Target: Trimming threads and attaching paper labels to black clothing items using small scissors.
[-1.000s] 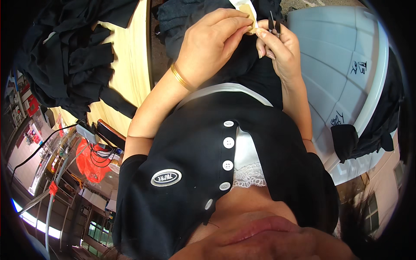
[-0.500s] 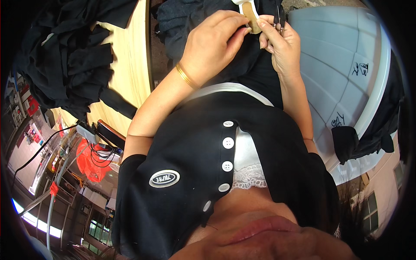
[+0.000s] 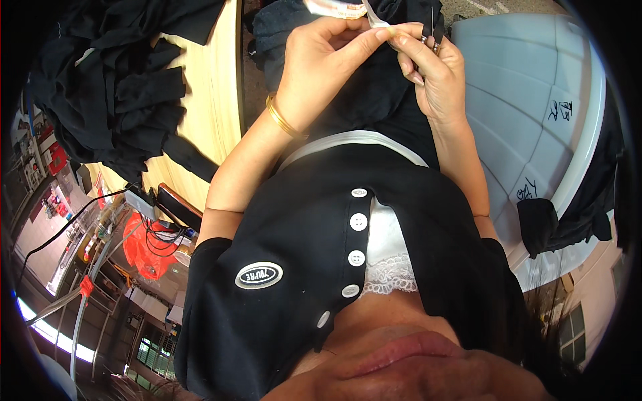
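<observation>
At the top of the head view, my two hands meet at the fingertips over dark cloth. My left hand pinches a narrow white paper-backed strip, which looks like an adhesive bandage. A printed white paper flap sticks out past its fingers. The thumb and forefinger of my right hand close on the strip's near end. Tucked in that same hand is a thin pointed metal tool, perhaps thread snips, mostly hidden by the fingers.
On the left, a pale wooden table bears a heap of black fabric pieces. A large blue-grey plastic tub stands close on the right, with black cloth over its rim. Cables and a red plastic bag are at lower left.
The strip has turned, so its tan face no longer shows and the printed flap has come into view. My left thumb has moved right, up to the right fingertips.
</observation>
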Available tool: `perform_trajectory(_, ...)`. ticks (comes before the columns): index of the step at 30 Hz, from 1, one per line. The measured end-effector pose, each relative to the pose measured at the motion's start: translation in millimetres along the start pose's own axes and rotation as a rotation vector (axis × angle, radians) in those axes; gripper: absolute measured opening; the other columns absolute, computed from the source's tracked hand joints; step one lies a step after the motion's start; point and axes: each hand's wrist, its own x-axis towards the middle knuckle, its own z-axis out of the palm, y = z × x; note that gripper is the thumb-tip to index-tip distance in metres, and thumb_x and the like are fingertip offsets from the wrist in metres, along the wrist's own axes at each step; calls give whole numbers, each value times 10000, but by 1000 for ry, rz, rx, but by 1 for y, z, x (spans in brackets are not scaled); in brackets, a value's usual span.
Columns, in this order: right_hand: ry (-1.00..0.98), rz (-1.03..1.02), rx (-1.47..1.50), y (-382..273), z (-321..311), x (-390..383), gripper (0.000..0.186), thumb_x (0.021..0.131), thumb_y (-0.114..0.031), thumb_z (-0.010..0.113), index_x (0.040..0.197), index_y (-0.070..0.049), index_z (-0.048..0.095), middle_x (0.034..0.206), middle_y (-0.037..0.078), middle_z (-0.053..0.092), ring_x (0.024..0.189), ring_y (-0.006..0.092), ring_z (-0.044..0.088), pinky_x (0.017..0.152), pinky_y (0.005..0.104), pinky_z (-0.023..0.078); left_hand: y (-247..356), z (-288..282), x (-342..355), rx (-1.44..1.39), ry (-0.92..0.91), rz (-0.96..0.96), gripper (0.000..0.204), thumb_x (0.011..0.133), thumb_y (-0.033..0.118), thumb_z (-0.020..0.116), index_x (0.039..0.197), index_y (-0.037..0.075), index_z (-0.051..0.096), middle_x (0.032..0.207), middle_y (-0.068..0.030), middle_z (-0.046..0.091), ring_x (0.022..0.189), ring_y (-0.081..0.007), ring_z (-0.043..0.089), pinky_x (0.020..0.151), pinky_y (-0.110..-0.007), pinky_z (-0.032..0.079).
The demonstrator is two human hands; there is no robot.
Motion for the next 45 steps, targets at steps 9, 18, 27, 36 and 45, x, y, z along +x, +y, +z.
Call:
perform_trajectory(9,75,-41,19,0,2,-4,151,911,-89,686,1015,19,702,768,23,663,568,44,536,465,175,313,-13,-5,7,43,47,87,210,907,173,725,957,-30,734,723,-9,696,649,-11,546,547,-198,429)
perform_trajectory(18,329,-222,-34,-12,-43,5,154,930,-79,659,1043,24,670,728,28,603,547,62,496,462,194,322,-4,-23,16,-189,-134,-76,174,945,148,671,1019,3,732,923,-51,720,863,-110,680,830,-240,536)
perform_trajectory(27,688,-482,-1088,-13,-136,10,203,893,-166,735,1054,-43,730,843,-8,666,577,48,525,535,205,454,-5,-20,12,-354,-165,-19,235,978,210,632,1071,15,723,972,-74,725,900,-144,692,872,-291,550)
perform_trajectory(36,209,-339,-441,-35,-28,-9,139,906,-66,699,1018,12,723,774,7,679,522,5,482,468,162,357,-3,-10,12,-239,-128,49,242,993,212,612,1077,5,705,938,-61,708,895,-146,687,849,-271,540)
perform_trajectory(45,-37,-160,-469,-34,-2,11,150,922,-57,668,1041,23,712,718,-12,629,517,18,433,468,169,286,11,-4,14,326,-172,233,225,996,190,611,1054,-15,682,912,-18,667,829,-105,629,737,-223,489)
